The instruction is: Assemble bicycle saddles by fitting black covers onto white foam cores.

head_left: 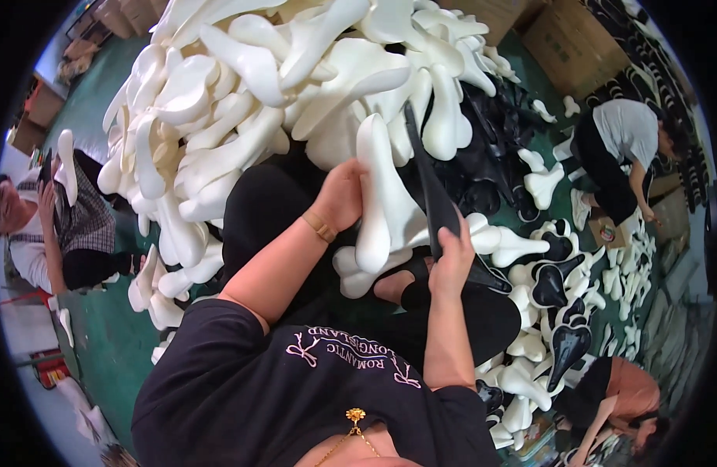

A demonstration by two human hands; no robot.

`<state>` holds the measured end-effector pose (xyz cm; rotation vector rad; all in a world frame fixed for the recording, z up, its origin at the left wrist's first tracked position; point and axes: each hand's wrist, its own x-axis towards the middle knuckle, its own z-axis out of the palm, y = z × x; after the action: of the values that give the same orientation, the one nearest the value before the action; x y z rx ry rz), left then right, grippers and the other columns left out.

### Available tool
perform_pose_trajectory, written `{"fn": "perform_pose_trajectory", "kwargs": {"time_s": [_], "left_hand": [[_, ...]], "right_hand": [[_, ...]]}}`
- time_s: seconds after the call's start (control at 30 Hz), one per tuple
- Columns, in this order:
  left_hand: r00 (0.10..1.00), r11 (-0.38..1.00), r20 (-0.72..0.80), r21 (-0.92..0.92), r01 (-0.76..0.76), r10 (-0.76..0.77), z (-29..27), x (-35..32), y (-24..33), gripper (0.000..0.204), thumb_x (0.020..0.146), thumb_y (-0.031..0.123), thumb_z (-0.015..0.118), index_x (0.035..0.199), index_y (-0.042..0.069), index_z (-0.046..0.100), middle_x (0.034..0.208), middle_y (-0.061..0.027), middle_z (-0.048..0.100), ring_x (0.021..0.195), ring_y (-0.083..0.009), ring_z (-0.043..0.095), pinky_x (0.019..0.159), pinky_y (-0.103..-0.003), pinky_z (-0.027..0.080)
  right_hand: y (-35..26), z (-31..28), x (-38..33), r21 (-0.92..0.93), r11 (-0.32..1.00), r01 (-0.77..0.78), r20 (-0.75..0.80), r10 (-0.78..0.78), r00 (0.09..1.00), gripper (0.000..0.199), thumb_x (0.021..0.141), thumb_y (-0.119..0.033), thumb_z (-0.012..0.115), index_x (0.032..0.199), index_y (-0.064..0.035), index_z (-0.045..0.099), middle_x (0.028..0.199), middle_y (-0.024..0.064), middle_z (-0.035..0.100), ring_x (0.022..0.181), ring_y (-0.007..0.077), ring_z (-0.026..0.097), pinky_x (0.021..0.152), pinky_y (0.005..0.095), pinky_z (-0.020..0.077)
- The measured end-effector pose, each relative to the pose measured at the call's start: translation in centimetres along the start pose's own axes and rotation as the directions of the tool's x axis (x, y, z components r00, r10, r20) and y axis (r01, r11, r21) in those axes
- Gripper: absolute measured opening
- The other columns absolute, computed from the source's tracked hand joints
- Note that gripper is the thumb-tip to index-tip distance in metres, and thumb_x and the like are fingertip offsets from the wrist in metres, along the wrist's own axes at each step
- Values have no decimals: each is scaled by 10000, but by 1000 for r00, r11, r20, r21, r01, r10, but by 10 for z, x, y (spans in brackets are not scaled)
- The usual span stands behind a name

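My left hand (343,194) grips a white bicycle saddle pad (374,187), held upright with its long side toward me. My right hand (454,253) is closed round a black saddle shell (430,179), long and narrow, seen nearly edge-on. The shell stands just right of the pad; whether they touch I cannot tell. Beyond both hands rises a large heap of white saddle pads (257,70). A pile of black saddle shells (487,148) lies to its right. Near my feet rests another white pad (358,272).
White and black saddle parts (560,288) are strewn on the green floor at the right. Cardboard boxes (572,47) stand at the back right. One person (63,210) sits at the left; two others (619,148) bend over at the right.
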<state>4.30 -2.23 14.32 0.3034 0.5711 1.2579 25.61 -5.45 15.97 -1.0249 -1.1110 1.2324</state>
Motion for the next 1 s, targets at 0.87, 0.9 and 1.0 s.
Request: {"fn": "perform_pose_trajectory", "kwargs": {"time_s": [0.87,0.9,1.0], "left_hand": [[981,962,1,-198,-189,193,26,5,-11,504,973,531,355,1182,109,535,1089,-38,628,997,-185,596,928,-348,463],[985,967,9,-195,-167,172,28,4,-13,504,973,531,355,1182,109,535,1089,-38,628,997,-185,596,928,-348,463],[994,985,85,-165,-52,67,29,0,-16,493,950,511,444,1175,86,553,1116,-52,635,1031,-205,597,934,-349,459]], "right_hand": [[-6,36,-27,-629,529,570,375,-437,818,411,774,-72,622,1182,-22,628,750,63,489,671,212,487,609,322,418],[-6,37,-25,-642,529,555,357,-435,827,411,774,-72,622,1182,-22,628,750,63,489,671,212,487,609,322,418],[-5,46,-17,-646,440,623,423,-473,773,378,779,-117,652,1147,-27,644,747,64,494,683,242,507,610,348,436]]}}
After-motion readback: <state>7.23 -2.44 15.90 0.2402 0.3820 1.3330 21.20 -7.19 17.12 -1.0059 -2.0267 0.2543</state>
